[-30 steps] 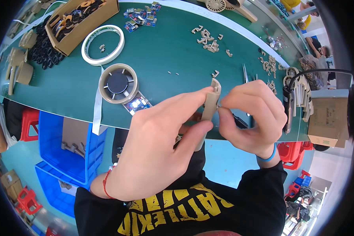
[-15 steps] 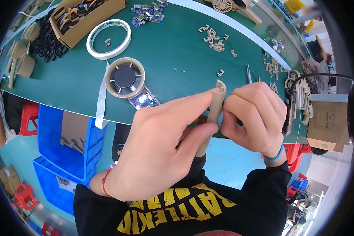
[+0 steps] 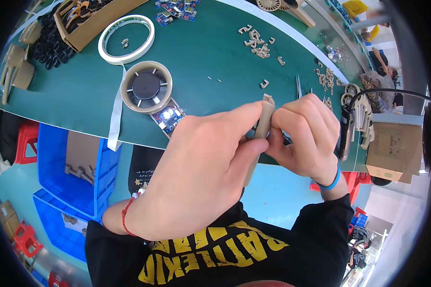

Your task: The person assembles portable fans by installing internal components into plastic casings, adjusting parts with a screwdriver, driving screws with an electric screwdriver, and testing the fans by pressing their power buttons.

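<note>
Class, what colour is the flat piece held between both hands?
Pale tan, like thin wood: the flat piece, clearest in the head view.

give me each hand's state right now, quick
left hand: closed, gripping the tan wooden strip
right hand: closed, fingers pinching the upper end of the same strip

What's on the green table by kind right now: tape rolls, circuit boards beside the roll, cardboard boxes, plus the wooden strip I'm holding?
Tape rolls: 2, a white ring and a tan roll with a dark hub
Lit circuit board: 1
Cardboard boxes: 2
Wooden strip held by left hand and right hand: 1
Total: 6
</note>
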`<move>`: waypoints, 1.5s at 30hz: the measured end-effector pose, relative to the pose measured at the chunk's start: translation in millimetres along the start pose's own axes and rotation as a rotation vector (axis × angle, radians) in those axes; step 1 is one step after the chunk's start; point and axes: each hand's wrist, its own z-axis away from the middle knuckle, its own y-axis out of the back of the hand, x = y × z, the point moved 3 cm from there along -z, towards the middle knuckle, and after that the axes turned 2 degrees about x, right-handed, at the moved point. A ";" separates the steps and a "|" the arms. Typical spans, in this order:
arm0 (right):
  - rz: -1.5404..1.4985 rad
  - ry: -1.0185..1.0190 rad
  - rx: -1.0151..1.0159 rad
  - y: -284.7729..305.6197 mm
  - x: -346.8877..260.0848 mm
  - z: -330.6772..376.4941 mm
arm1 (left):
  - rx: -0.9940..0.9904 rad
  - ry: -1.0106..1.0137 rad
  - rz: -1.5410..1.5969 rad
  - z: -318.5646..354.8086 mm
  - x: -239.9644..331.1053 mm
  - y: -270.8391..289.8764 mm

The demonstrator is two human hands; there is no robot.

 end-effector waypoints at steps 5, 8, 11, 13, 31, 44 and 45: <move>-0.043 -0.017 0.001 -2.1 3.3 0.5 | 0.000 0.006 0.001 -3.1 -3.1 -0.6; -0.072 -0.024 0.005 -3.2 5.2 1.2 | -0.007 -0.007 0.014 -5.4 -2.5 0.3; -0.111 -0.025 0.021 -3.5 6.3 1.8 | -0.062 0.142 0.055 -6.0 -1.3 1.4; -0.132 -0.028 0.032 -4.4 6.9 2.4 | -0.040 0.142 0.124 -6.6 -5.9 0.5; -0.194 -0.018 0.041 -1.0 5.8 1.6 | 0.023 0.101 0.259 -4.1 -6.8 -5.4; -0.247 0.020 0.025 -4.2 10.9 2.9 | 0.056 0.132 0.362 -5.6 -11.7 -10.0; -0.253 0.025 0.035 -4.1 10.0 4.1 | 0.049 0.128 0.377 -4.4 -12.8 -10.5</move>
